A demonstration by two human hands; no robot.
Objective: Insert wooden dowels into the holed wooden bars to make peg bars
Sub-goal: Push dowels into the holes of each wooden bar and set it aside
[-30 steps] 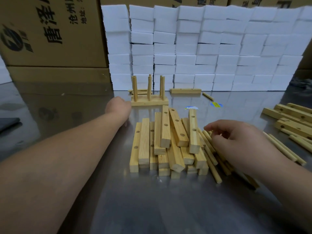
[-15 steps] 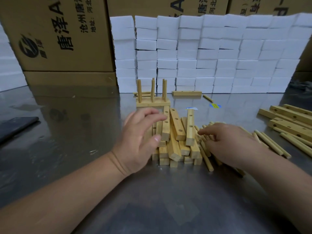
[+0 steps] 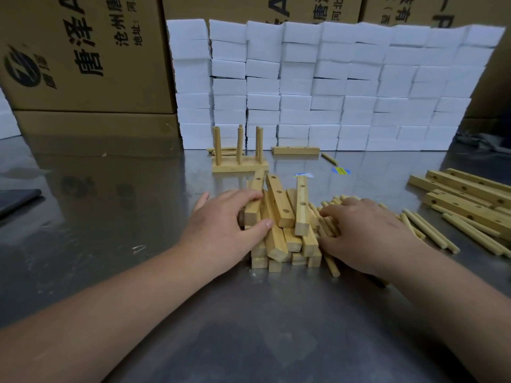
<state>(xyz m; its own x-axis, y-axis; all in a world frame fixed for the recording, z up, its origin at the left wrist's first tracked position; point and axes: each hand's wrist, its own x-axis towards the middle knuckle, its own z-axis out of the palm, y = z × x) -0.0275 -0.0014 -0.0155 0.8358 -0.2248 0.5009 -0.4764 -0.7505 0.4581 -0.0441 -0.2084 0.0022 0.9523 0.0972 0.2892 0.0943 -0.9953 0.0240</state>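
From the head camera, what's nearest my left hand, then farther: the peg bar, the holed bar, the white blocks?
1. Holed bar: gripped by the left hand.
2. Peg bar: standing just behind the pile.
3. White blocks: stacked at the back.

A packing or assembly workshop: a steel worktable [image 3: 110, 217], printed cardboard cartons [image 3: 83, 56] stacked behind it, white foam blocks [image 3: 331, 87] walled up beside those cartons, loose holed wooden bars [image 3: 467, 194] on the table.
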